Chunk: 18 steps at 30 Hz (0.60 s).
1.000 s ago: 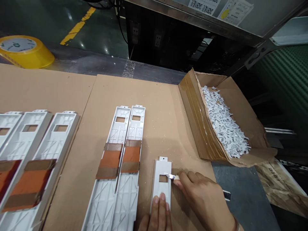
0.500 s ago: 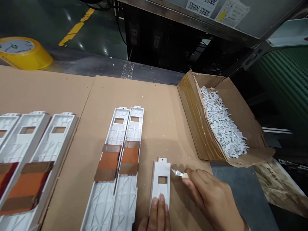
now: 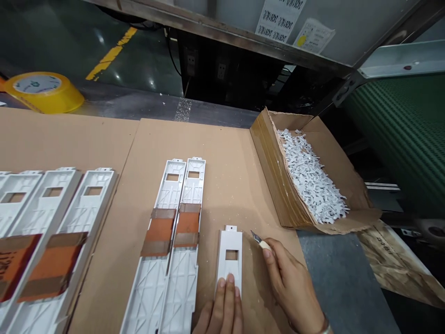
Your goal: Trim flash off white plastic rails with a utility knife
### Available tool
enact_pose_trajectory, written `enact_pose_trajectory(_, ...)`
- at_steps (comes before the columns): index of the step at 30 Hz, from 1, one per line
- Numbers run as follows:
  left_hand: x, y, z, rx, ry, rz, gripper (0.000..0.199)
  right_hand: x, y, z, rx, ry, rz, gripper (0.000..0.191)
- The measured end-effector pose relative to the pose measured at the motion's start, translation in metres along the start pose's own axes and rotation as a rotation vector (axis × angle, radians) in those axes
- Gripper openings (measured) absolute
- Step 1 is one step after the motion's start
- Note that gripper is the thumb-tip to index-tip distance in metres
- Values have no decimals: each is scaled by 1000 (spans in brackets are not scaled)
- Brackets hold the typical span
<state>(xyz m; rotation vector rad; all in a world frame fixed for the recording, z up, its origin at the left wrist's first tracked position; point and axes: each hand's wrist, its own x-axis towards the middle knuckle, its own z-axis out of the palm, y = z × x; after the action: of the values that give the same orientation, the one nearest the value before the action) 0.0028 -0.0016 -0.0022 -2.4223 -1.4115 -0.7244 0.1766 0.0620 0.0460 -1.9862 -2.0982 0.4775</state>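
A white plastic part with a small rectangular window lies on the cardboard near the bottom centre. My left hand rests on its lower half, fingers stretched out flat. To its right, my right hand is closed around a craft knife, whose blade points up and left, a little apart from the part's edge. Just left of my left hand lie two long white plastic parts, side by side, each with an orange band across its middle.
At the right stands an open cardboard box holding small white scraps. More banded white parts lie at the left. Yellow tape sits at the back left. A green conveyor belt is at the far right.
My right hand and the knife have moved a little away from the white part's edge, and the blade now points more upward. The camera view has shifted slightly.
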Motion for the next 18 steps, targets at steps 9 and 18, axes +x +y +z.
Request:
enact_pose_trajectory(9, -15, 12, 3, -155, -107, -147, 42, -16, 2, 30, -397, 280, -23, 27)
enact_pose_trajectory(18, -25, 26, 10, -214, -100, -245, 58, -38, -10, 23, -340, 443, -61, 29)
